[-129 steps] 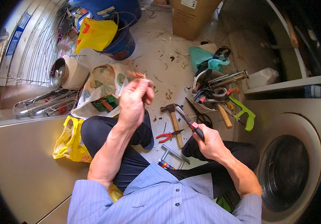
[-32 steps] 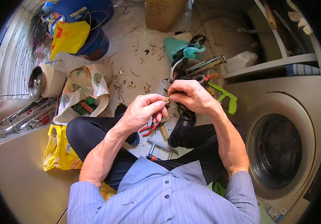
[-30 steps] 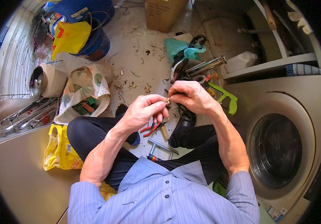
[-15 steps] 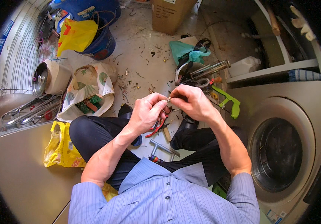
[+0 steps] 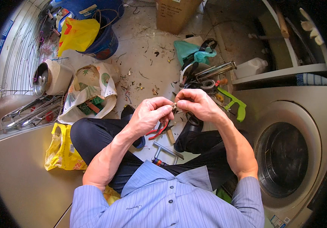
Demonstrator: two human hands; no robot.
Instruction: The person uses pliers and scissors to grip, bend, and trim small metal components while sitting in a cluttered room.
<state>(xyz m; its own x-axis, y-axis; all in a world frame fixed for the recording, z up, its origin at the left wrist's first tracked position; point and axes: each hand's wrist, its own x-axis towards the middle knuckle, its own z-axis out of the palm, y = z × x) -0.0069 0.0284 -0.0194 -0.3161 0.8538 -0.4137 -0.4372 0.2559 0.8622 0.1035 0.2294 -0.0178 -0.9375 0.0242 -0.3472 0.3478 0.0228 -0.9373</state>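
Observation:
My left hand (image 5: 150,115) pinches a small metal piece (image 5: 174,105) between thumb and forefinger, above the floor between my feet. The piece looks brassy and is too small to name. The bent fingers of my right hand (image 5: 196,105) close on its other side, thumb and forefinger meeting at it. Below my hands lie red-handled pliers (image 5: 156,133), partly hidden by my left hand. Beside them is a short wooden handle (image 5: 170,136). Nearer to me rests a grey T-shaped metal tool (image 5: 167,150) with a dark and red part at its end.
Small scraps (image 5: 142,76) litter the floor ahead. On the left stand a patterned bag (image 5: 106,85) holding green boards, a yellow bag (image 5: 61,150) and a blue bucket (image 5: 104,45). A green-handled tool (image 5: 237,106) and a teal bag (image 5: 188,51) lie right, near a washing machine (image 5: 285,152).
Both hands have shifted very slightly to the right with the small metal piece between them. The right fingers have curled a little more. The view has tilted a touch.

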